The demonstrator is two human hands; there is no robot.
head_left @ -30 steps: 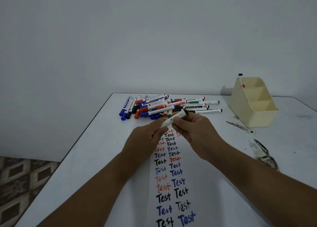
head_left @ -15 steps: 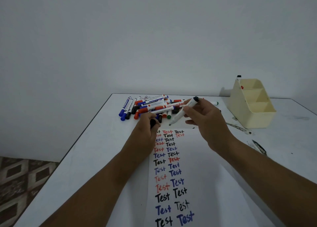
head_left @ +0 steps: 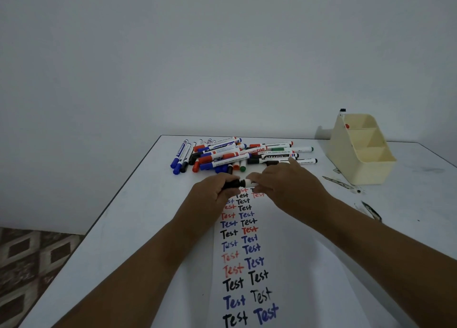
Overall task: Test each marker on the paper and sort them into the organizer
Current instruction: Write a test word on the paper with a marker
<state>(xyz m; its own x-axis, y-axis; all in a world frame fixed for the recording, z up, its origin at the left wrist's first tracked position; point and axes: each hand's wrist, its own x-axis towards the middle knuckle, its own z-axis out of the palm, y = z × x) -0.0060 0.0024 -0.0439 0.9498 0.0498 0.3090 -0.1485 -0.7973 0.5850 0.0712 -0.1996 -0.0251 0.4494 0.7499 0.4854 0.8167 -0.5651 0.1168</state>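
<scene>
The left hand (head_left: 214, 191) curls around a black cap (head_left: 232, 183), and the right hand (head_left: 289, 186) grips the white barrel of the same marker (head_left: 248, 182); cap and barrel meet between them, just above the far end of the paper (head_left: 296, 265) with its rows of "Test". A pile of markers (head_left: 237, 155) lies beyond on the bench (head_left: 118, 228). The cream organizer (head_left: 363, 152) stands far right, holding two markers in its far compartment.
</scene>
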